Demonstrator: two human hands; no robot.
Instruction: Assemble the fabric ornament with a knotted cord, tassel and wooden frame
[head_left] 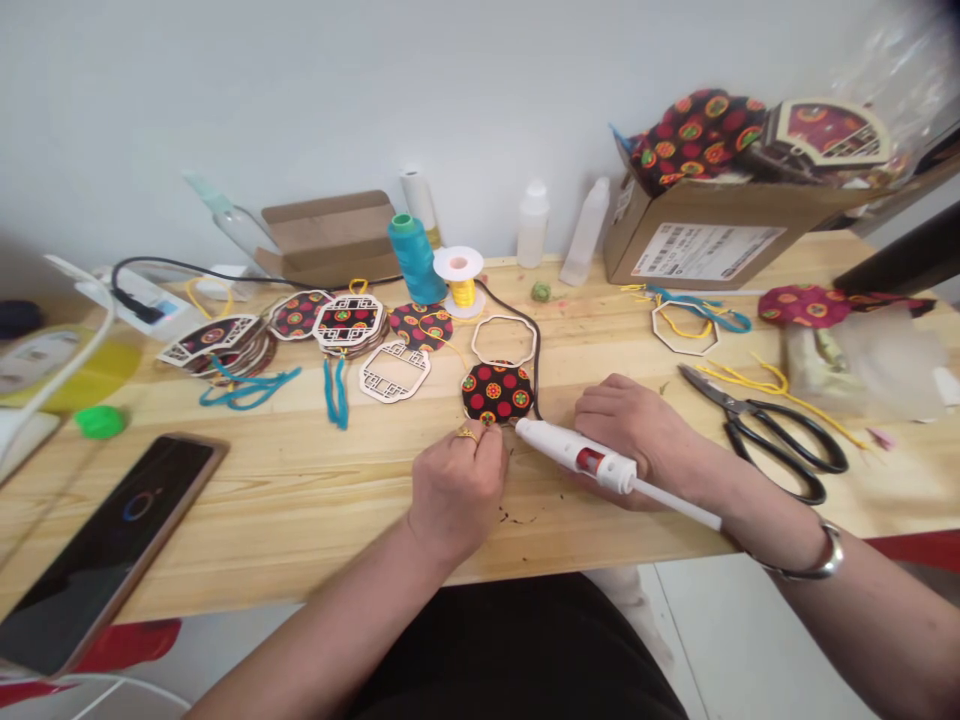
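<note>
My right hand [637,425] is wrapped around a white glue gun [562,445], with a glue stick [679,503] sticking out of its rear. The nozzle is at the lower edge of a black patterned fabric piece [496,392] with red and green flowers. My left hand [459,485], with a ring, has curled fingers pinching that same lower edge; the fingertips are partly hidden. Just beyond the fabric piece, an open wooden frame [504,341] lies flat. To the left is a wooden lattice frame [395,372].
Black-handled scissors [772,425] lie right of my right hand. Behind stand a blue thread cone [417,260], a yellow thread spool [460,280], two bottles [533,225] and a cardboard box [697,235]. Finished-looking ornaments [349,322] and a phone [112,550] are on the left.
</note>
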